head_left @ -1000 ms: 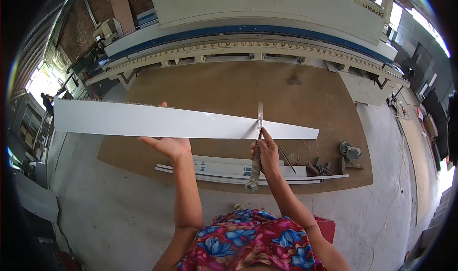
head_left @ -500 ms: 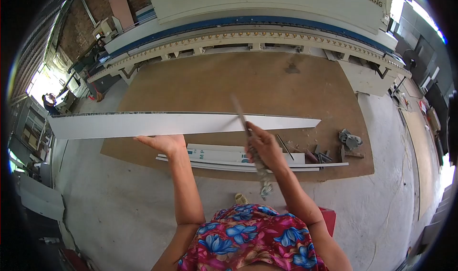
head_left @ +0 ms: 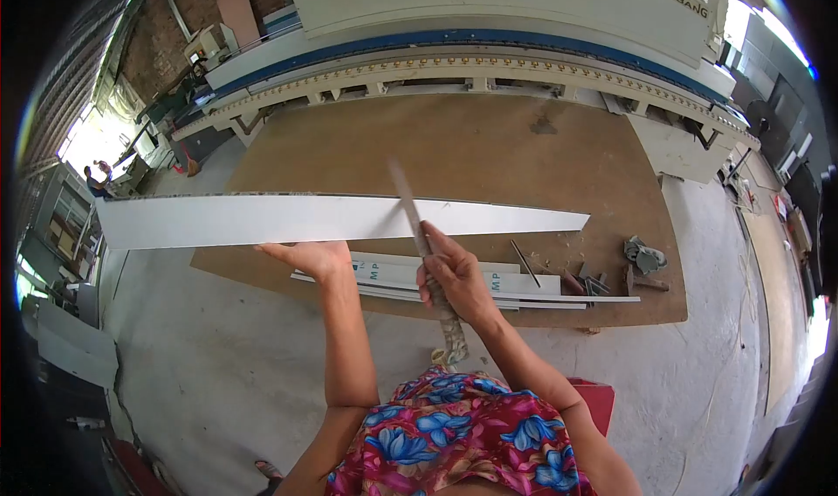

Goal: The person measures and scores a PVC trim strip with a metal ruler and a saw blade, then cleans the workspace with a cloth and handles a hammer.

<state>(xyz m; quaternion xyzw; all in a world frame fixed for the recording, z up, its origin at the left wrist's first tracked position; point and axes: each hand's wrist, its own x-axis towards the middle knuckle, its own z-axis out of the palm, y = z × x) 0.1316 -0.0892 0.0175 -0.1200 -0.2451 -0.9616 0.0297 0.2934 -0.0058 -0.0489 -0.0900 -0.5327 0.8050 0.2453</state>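
Note:
A long white board (head_left: 262, 221), tapering to the right, is held up crosswise in front of me. My left hand (head_left: 316, 259) supports it from below near the middle, thumb stretched along its lower edge and fingers hidden behind it. In my right hand (head_left: 454, 273) is a long flat file (head_left: 406, 201) with a cloth-wrapped handle, my fingers closed round it. Its blurred blade slants up across the board's face and past the upper edge. Dark, rough bits run along that upper edge.
A brown worktable (head_left: 367, 147) carries white strips (head_left: 436, 300), a hammer (head_left: 646, 280), a grey bundle (head_left: 644, 253) and small tools. Behind stands a long cream machine (head_left: 489, 64). A red object (head_left: 595, 404) stands by my right; a sandaled foot (head_left: 269, 470) is at lower left.
My right hand and the file have moved left along the board. The board's left end has risen slightly in view. A sandaled foot has appeared at lower left.

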